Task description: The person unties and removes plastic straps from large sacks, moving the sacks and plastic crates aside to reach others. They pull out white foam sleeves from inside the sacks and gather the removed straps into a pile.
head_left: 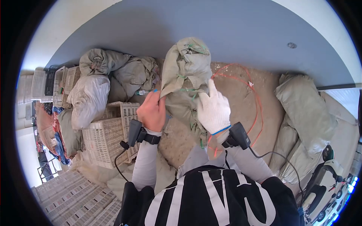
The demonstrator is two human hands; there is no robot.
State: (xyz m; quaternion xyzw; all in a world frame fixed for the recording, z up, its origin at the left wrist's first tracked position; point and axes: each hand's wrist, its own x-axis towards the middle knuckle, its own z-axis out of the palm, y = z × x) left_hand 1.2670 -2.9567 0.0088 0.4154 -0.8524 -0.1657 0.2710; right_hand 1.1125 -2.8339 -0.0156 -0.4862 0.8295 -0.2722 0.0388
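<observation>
**A:** That grey-green sack (186,64) stood bunched up right in front of the person, tied with green string. The left hand (152,111) was closed tight on a fold at the sack's left edge. The gloved right hand (213,109) lay against its right side, one finger stretched up. Couldn't tell if it pinched anything.

**B:** Risky imo. With only one sure grip, the sack could've flopped over. The orange cord (257,98) looped just right of the sack might've snagged a wrist. Crates (109,132) left of the sack left little room.
</observation>
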